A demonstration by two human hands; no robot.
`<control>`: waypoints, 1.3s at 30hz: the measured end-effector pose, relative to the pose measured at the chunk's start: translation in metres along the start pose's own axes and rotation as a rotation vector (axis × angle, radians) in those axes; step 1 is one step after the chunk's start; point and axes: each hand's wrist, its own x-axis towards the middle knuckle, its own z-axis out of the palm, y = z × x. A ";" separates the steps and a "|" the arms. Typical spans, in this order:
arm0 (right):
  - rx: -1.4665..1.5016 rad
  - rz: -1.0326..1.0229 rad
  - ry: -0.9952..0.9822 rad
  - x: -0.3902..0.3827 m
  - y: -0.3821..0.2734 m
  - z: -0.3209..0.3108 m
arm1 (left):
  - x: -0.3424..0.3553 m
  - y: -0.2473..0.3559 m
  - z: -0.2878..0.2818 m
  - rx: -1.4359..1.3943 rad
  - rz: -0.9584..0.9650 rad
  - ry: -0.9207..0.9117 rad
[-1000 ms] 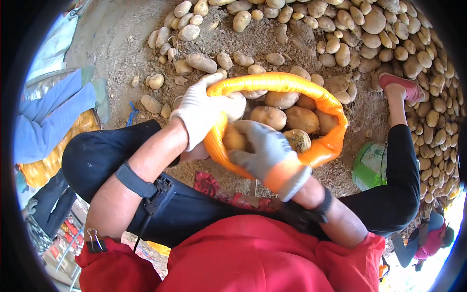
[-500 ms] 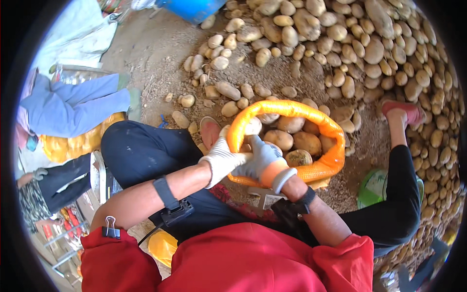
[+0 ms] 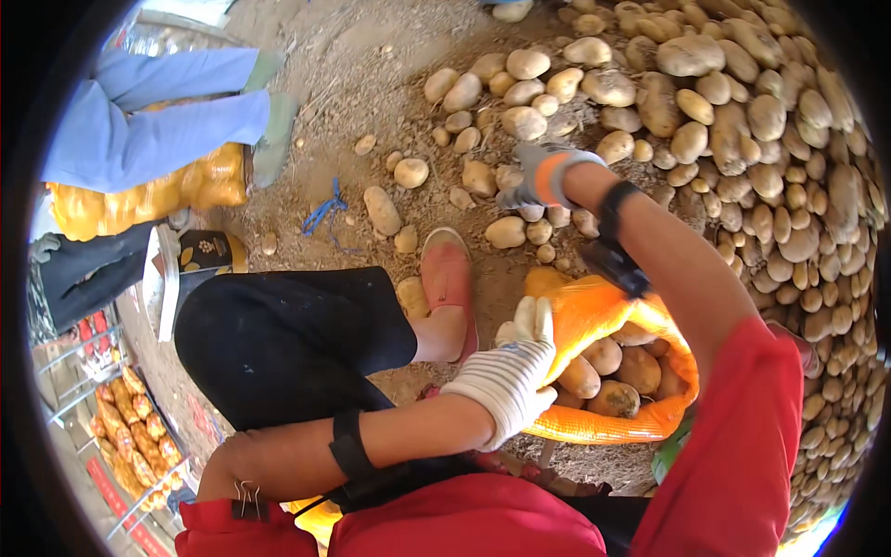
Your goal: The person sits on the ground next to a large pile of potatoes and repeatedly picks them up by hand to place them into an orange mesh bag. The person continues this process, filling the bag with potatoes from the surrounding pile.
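An orange mesh bag (image 3: 608, 426) with a rolled rim stands between my legs, its mouth spread and several potatoes (image 3: 639, 370) inside. My left hand (image 3: 515, 376), in a white glove with grey stripes, is closed on the bag's left rim. Beyond the bag, my right hand (image 3: 543, 176), in a grey and orange glove, is stretched down to the potatoes on the ground. Its thumb and fingers are apart around the side of a small potato (image 3: 510, 177); the palm side is hidden.
A big potato heap (image 3: 789, 186) fills the right side. Loose potatoes lie on the dirt floor (image 3: 325, 102), near a blue strip (image 3: 324, 209). At left, a person's legs (image 3: 176, 111) rest by a filled yellow mesh bag (image 3: 176, 190). Several filled bags (image 3: 137, 422) stand behind a metal rack.
My right hand has left the bag's mouth and reached forward to the potatoes on the ground. The left hand stays on the rim. The view has shifted and turned.
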 end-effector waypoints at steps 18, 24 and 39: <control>1.282 -0.272 1.035 -0.302 0.034 0.102 | 0.027 -0.027 0.018 0.063 0.077 0.123; 0.176 -0.110 0.966 -0.240 0.017 0.190 | 0.029 -0.017 0.006 0.551 0.010 -0.140; 0.467 -0.179 0.619 -0.234 0.003 0.119 | 0.009 -0.012 -0.004 0.037 0.049 -0.026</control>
